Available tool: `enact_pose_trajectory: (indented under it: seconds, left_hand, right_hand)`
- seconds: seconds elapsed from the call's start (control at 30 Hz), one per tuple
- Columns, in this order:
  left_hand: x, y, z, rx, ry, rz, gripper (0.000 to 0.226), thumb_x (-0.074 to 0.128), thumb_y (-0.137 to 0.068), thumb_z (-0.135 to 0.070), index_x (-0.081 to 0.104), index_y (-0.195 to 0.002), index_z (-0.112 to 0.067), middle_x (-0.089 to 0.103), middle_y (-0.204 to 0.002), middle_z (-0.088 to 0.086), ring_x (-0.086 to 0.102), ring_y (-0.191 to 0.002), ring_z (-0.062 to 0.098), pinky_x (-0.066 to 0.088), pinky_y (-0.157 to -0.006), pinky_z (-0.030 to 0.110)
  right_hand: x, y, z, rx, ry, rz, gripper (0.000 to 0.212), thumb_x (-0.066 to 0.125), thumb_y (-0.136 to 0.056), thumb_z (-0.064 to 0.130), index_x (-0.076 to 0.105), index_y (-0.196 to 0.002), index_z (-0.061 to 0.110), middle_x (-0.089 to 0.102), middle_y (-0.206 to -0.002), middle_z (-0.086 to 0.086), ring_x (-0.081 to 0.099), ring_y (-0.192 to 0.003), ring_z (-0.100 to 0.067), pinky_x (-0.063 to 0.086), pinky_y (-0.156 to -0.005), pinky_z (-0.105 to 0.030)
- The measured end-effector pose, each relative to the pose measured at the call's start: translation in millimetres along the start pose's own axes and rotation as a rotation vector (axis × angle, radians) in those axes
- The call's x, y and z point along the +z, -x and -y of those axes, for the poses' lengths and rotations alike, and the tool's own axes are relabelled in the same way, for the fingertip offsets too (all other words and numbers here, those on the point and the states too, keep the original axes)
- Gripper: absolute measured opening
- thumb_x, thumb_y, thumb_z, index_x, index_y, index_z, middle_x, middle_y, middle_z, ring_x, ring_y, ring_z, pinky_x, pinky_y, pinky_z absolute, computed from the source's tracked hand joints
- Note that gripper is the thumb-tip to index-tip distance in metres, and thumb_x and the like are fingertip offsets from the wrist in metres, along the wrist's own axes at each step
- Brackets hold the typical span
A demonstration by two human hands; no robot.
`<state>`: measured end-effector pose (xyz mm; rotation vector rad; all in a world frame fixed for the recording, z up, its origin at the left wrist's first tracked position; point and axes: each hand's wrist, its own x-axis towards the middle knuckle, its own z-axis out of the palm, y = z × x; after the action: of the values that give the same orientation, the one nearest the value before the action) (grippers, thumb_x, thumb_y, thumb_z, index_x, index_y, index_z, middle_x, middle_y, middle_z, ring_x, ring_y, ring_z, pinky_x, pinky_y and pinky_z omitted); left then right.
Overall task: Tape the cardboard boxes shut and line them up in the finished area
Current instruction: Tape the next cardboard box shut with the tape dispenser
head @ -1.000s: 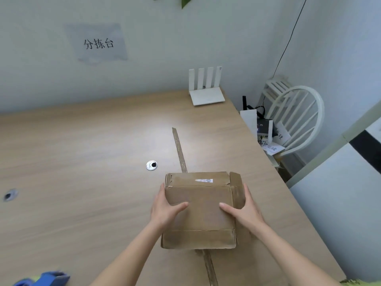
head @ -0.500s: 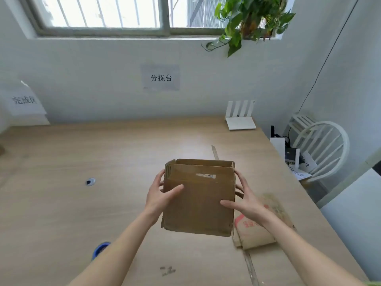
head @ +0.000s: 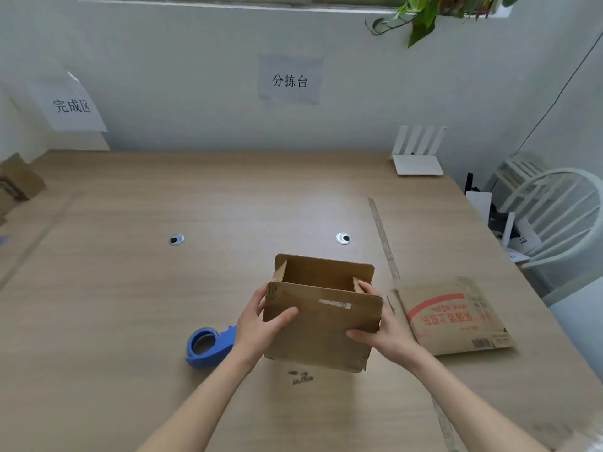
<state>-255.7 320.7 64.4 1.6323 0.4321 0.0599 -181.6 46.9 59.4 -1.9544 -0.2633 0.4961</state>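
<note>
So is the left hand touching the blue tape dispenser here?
Cannot tell. In the head view the left hand grips the open cardboard box, and its wrist overlaps the blue tape dispenser on the table, hiding any gap or contact.

One camera on my head — it looks forward and down, close over the counter (head: 163, 305) toward the wall.

One open box (head: 321, 324), one flattened box (head: 456, 316), one tape dispenser (head: 208, 345), two hands (head: 261, 324).
</note>
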Motion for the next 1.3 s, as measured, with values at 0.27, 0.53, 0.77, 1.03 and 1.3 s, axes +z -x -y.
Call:
enact_pose_trajectory:
  seconds: [0.27, 0.53, 0.77, 1.03, 1.3]
  left_hand:
    - [-1.2, 4.8, 45.3, 0.005, 0.007, -0.046, 0.06, 0.071, -0.079, -0.064, 0.05, -0.135, -0.053, 0.046, -0.146, -0.021, 0.041, -0.135, 0.002, 0.037, -0.108, 0.031]
    - [-6.6, 12.5, 38.8, -0.014, 0.007, -0.055, 0.044, 0.057, -0.085, -0.065, 0.055, -0.126, -0.051, 0.052, -0.131, -0.026, 0.05, -0.115, -0.015, 0.041, -0.098, 0.017]
    - [-16.2, 14.6, 55.1, 0.043, -0.229, 0.0, 0.055, 0.052, -0.075, -0.081, 0.071, -0.113, -0.046, 0.044, -0.128, -0.037, 0.049, -0.12, -0.005, 0.043, -0.099, 0.028]
    - [-6.4, 8.7, 62.1, 0.072, -0.292, -0.093, 0.07, 0.073, -0.087, -0.039, 0.035, -0.144, -0.051, 0.055, -0.123, -0.018, 0.057, -0.109, 0.005, 0.051, -0.087, 0.028]
    - [-23.2, -10.6, 66.9, 0.188, -0.588, 0.043, 0.075, 0.071, -0.09, -0.03, 0.028, -0.146, -0.057, 0.045, -0.139, -0.013, 0.047, -0.127, 0.01, 0.044, -0.099, 0.031]
  right_hand:
    - [21.6, -2.0, -37.2, -0.033, -0.009, -0.015, 0.091, 0.086, -0.081, 0.03, 0.031, -0.146, 0.062, 0.029, -0.157, 0.031, 0.03, -0.147, -0.001, 0.036, -0.12, -0.042]
    - [24.0, 11.1, -29.1, 0.002, 0.034, -0.026, 0.074, 0.064, -0.077, 0.08, 0.035, -0.143, 0.065, 0.017, -0.165, 0.024, 0.016, -0.15, 0.001, 0.023, -0.118, -0.032]
    - [24.8, 16.3, -39.4, 0.029, 0.02, 0.009, 0.073, 0.065, -0.073, 0.082, 0.048, -0.139, 0.058, 0.009, -0.163, 0.033, 0.018, -0.148, 0.006, 0.027, -0.113, -0.027]
    - [28.2, 11.9, -33.4, -0.024, -0.068, -0.216, 0.08, 0.08, -0.086, 0.03, 0.034, -0.146, 0.054, 0.052, -0.143, 0.023, 0.055, -0.126, -0.01, 0.048, -0.098, -0.026]
    - [25.7, -9.1, -38.3, -0.094, 0.225, -0.186, 0.06, 0.082, -0.079, 0.045, 0.05, -0.129, 0.051, 0.05, -0.141, 0.026, 0.06, -0.119, -0.012, 0.051, -0.101, -0.039]
